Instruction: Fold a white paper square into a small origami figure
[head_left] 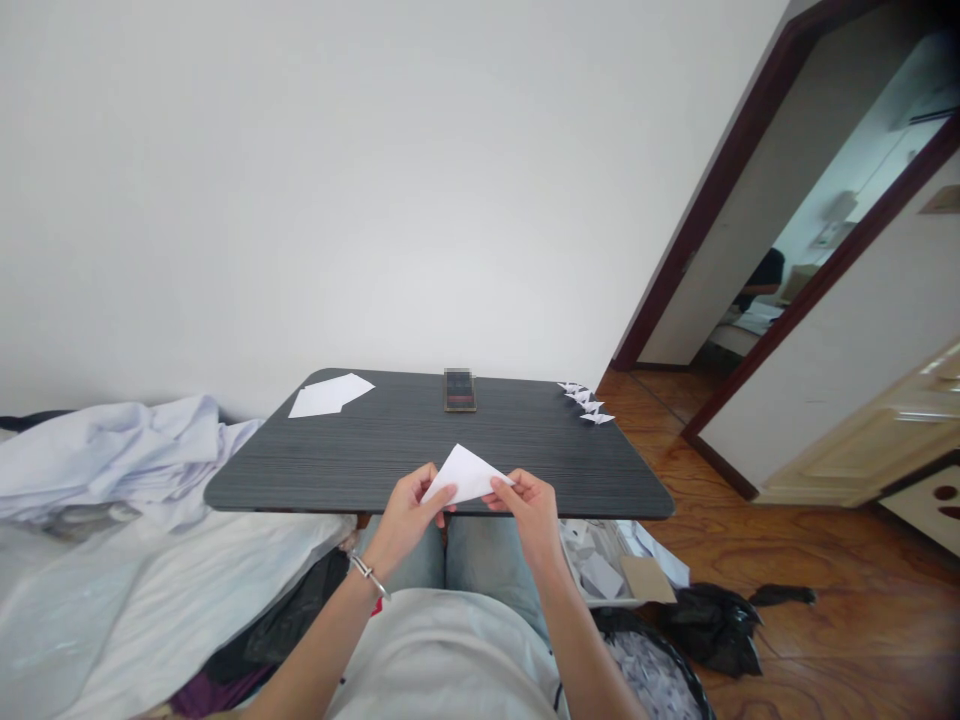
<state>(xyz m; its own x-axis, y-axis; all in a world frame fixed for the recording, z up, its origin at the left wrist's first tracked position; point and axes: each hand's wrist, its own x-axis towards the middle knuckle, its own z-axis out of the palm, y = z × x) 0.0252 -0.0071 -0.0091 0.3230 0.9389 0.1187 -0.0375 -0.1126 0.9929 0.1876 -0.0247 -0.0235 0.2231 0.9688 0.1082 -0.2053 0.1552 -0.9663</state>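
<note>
You're holding a white paper triangle point(465, 476) in both hands, just above the near edge of the dark grey woodgrain table point(337, 470). Left hand point(405, 515) pinches its left corner, right hand point(529, 515) pinches its right corner. Hands close together, both clamped on the paper, not touching each other. Metal bangle point(369, 575) on your left wrist.

Containers: round dark bin point(679, 665) on the floor, low right, by your right knee. It's filled with white paper scraps point(645, 675); rim partly out of frame. Above it, under the table's right corner, an open box point(600, 580) holds more white paper offcuts, with a piece of brown card point(647, 579) at its edge. Can't tell the box's full shape, the table hides part of it. Black plastic bag point(709, 630) lies on the floor just right of the bin.

On the table: loose white paper sheets point(330, 396) far left, phone point(460, 390) far centre, small folded paper cranes point(586, 402) in a row along the right edge.
</note>
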